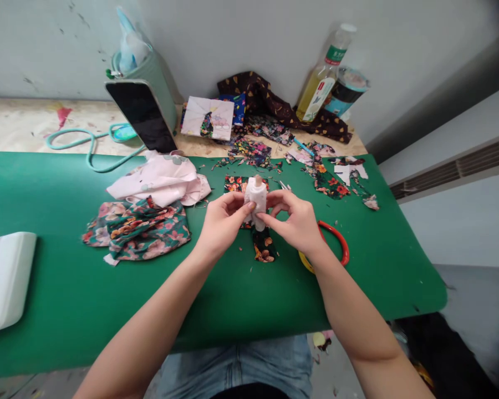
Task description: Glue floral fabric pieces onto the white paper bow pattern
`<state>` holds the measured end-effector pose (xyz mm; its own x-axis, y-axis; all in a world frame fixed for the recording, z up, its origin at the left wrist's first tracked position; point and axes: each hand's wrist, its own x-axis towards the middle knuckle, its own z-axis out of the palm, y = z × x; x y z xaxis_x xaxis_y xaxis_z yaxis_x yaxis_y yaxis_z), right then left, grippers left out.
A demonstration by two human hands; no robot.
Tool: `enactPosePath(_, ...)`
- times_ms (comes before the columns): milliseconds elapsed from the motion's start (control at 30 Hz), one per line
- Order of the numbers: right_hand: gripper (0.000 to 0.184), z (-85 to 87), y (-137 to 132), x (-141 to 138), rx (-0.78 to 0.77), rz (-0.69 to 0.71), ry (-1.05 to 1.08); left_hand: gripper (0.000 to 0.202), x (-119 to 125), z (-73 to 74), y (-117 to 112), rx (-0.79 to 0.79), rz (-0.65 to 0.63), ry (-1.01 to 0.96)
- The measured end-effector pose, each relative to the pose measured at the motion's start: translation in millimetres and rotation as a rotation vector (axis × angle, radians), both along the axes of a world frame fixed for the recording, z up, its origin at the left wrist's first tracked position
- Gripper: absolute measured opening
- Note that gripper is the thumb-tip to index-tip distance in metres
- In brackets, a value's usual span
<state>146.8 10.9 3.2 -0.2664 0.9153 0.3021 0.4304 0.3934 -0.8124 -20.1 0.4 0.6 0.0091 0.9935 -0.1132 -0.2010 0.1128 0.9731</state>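
Head cam only, looking down at both hands. Left hand (228, 215) and right hand (291, 217) both have their grip closed on one small white bottle (256, 194), one hand per side. Left thumb is on its front; right thumb sits low at its right edge. Bottle is roughly upright, beige tip up, above the green tabletop (216, 302). I can't tell whether its base touches anything.

Behind it I see a red-flowered fabric piece (234, 183), partly hidden; a dark floral strip (263, 248) shows just below the bottle, near side. Scissors (344, 246), red and yellow handles, lie partly under my view of the right wrist. Left of the left hand: pink fabric (156, 178), with crumpled green floral fabric (149, 233) on its near side. Fabric scraps (335, 185) lie scattered farther back, right.
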Motion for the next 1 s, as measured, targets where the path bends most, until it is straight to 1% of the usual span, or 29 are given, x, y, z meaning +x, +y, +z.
enactPosePath(67,0.024,-1.1,0,0,0.020,0.028,-0.020,0.026,0,2.4,-1,-0.007,-0.012,-0.014)
enactPosePath(133,0.017,-3.2,-1,-1,0.030,0.027,-0.041,0.026,-1,6.8,-3,-0.020,-0.038,-0.048)
enactPosePath(200,0.012,-6.6,-1,-2,0.002,-0.062,0.018,0.025,-3,11.7,-5,-0.015,-0.045,-0.083)
enactPosePath(267,0.015,-11.4,0,-5,-0.079,-0.209,0.206,0.023,-5,15.1,-5,0.027,0.015,-0.083)
enactPosePath(367,0.022,-19.4,4,-14,-0.224,-0.363,0.645,0.018,-11,15.4,-1,0.140,0.167,0.036)
enactPosePath(400,0.023,-21.7,5,-18,-0.271,-0.387,0.787,0.016,-13,14.3,1,0.176,0.195,0.111)
enactPosePath(433,0.024,-23.8,6,-22,-0.326,-0.378,0.903,0.015,-15,12.7,2,0.212,0.198,0.209)
enactPosePath(500,0.023,-27.2,8,-28,-0.420,-0.334,1.037,0.011,-19,8.3,5,0.293,0.127,0.490)
enactPosePath(567,0.023,-29.6,10,-32,-0.478,-0.291,1.093,0.016,-21,3.3,6,0.376,-0.017,0.876)
enactPosePath(600,0.025,-30.6,11,-32,-0.487,-0.280,1.107,0.022,-22,0.7,5,0.388,-0.081,1.049)
enactPosePath(667,0.025,-32.3,13,-31,-0.470,-0.275,1.109,0.031,-23,-3.7,5,0.398,-0.198,1.257)
enactPosePath(733,0.023,-33.3,16,-29,-0.430,-0.274,1.058,0.038,-22,-6.4,4,0.404,-0.282,1.368)
enactPosePath(800,0.022,-33.5,19,-26,-0.391,-0.279,0.999,0.040,-21,-7.0,4,0.412,-0.341,1.442)
enactPosePath(900,0.023,-33.1,26,-22,-0.354,-0.290,0.984,0.038,-21,-5.4,5,0.432,-0.399,1.511)
enactPosePath(1000,0.025,-34.5,35,-17,-0.345,-0.302,0.990,0.036,-22,-3.8,5,0.455,-0.434,1.538)
